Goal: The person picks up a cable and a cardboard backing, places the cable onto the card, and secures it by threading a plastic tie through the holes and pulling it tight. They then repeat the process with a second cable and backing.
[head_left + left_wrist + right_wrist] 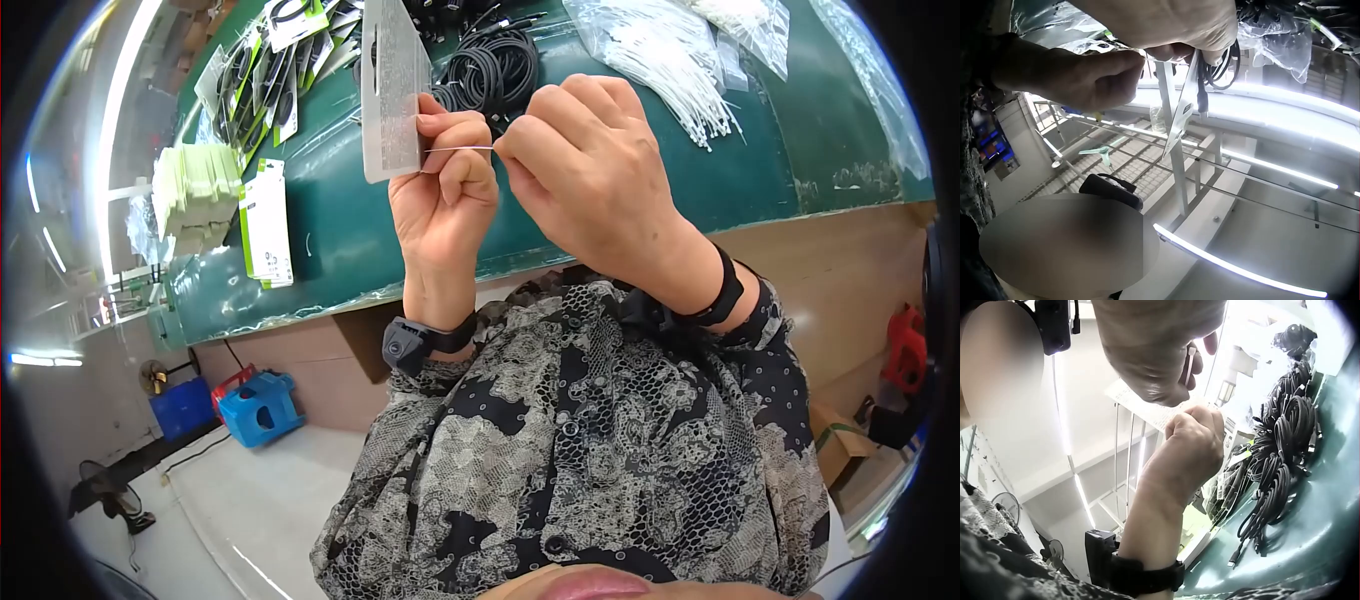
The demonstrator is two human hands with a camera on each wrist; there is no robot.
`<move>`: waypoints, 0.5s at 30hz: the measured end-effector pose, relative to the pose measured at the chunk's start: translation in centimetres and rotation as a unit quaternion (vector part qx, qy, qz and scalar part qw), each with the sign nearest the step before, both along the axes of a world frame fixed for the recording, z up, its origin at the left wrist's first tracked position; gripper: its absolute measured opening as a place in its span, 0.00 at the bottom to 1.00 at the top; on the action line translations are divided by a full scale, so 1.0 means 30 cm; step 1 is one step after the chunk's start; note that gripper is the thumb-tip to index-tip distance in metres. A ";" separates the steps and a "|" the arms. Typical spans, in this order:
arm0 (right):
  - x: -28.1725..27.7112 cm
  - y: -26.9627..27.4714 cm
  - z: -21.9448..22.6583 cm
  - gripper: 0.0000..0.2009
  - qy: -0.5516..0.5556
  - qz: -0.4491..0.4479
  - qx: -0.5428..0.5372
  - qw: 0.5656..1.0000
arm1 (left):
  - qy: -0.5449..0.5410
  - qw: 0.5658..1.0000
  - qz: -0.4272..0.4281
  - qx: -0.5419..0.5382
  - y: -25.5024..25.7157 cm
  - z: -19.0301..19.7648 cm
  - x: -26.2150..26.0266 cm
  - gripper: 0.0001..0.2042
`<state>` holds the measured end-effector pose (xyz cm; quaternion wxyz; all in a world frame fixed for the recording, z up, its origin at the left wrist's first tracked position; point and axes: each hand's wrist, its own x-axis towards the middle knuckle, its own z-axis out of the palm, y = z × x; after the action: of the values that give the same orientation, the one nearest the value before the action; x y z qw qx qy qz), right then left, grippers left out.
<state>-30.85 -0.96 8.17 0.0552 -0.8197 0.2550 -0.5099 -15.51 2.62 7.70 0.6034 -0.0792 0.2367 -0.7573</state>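
- The left hand (440, 200) has its fingers curled and holds a white card (395, 120) at its lower part, between the person's body and the far side of the surface (330, 225).
- The right hand (600, 165) is closed, thumb and forefinger pinching the end of a thin pale strip (462, 149) that runs taut to the left hand's fingers.
- The hands are close together, joined by the strip, with a small gap between them in the head view (whether any fingers touch behind the card, one cannot tell).
- The card stands upright above the surface, seen nearly edge-on from the head, with a long slot near one side; the left wrist view shows a coiled black cable (1225, 69) beside it, its plug hanging down.
- Rows of fine print cover the card's face (too small to read), and no brand can be made out.
- Beyond the hands lie coiled black cables (495, 70) and, to the right, a clear bag of white ties (655, 60).
- To the left are carded cables (265, 85) with green edging, a stack of pale cards (195, 190) and a loose printed card (267, 225), its lettering also illegible.
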 end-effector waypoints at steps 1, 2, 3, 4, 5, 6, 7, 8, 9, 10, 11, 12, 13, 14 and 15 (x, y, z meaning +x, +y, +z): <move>0.001 0.000 0.001 0.08 -0.003 0.002 -0.002 1.000 | -0.003 1.000 0.004 -0.003 0.001 0.001 -0.003 0.09; 0.003 0.001 0.002 0.08 -0.005 0.005 -0.005 1.000 | -0.004 1.000 0.009 -0.006 0.003 0.001 -0.004 0.09; 0.003 0.003 0.002 0.08 -0.007 0.003 -0.005 1.000 | -0.006 1.000 0.007 -0.006 0.004 0.003 -0.005 0.09; 0.002 0.003 0.001 0.08 -0.008 0.004 -0.003 1.000 | -0.004 1.000 0.005 -0.006 0.004 0.003 -0.007 0.09; 0.002 0.004 0.001 0.08 -0.009 0.004 -0.001 1.000 | -0.002 1.000 0.003 -0.007 0.005 0.004 -0.008 0.09; 0.001 0.006 0.001 0.08 -0.010 0.005 0.001 1.000 | 0.000 1.000 0.002 -0.007 0.006 0.004 -0.009 0.09; 0.001 0.007 0.001 0.08 -0.010 0.005 0.001 1.000 | 0.000 1.000 0.002 -0.007 0.007 0.004 -0.009 0.09; 0.000 0.007 0.001 0.08 -0.008 0.004 0.000 1.000 | 0.001 1.000 0.001 -0.009 0.008 0.004 -0.008 0.09; -0.001 0.007 0.001 0.08 -0.007 0.003 -0.001 1.000 | 0.001 1.000 0.001 -0.011 0.008 0.004 -0.007 0.09; -0.001 0.007 0.001 0.08 -0.006 0.002 -0.002 1.000 | 0.002 1.000 0.000 -0.012 0.008 0.005 -0.006 0.09; 0.000 0.007 0.002 0.08 -0.007 0.001 -0.002 1.000 | 0.001 1.000 -0.001 -0.013 0.008 0.005 -0.005 0.09; 0.002 0.007 0.003 0.08 -0.008 0.002 -0.001 1.000 | -0.001 1.000 0.001 -0.012 0.009 0.004 -0.004 0.09; 0.004 0.007 0.004 0.08 -0.010 0.003 0.000 1.000 | -0.003 1.000 0.003 -0.011 0.011 0.003 -0.005 0.09; 0.007 0.007 0.005 0.08 -0.011 0.005 0.001 1.000 | -0.005 1.000 0.005 -0.010 0.011 0.002 -0.005 0.09; 0.010 0.006 0.005 0.08 -0.012 0.004 0.000 1.000 | -0.006 1.000 0.004 -0.010 0.011 0.002 -0.005 0.09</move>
<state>-30.56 -0.77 8.31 0.0601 -0.8145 0.2515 -0.5193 -15.67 2.94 7.75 0.6073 -0.0821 0.2250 -0.7575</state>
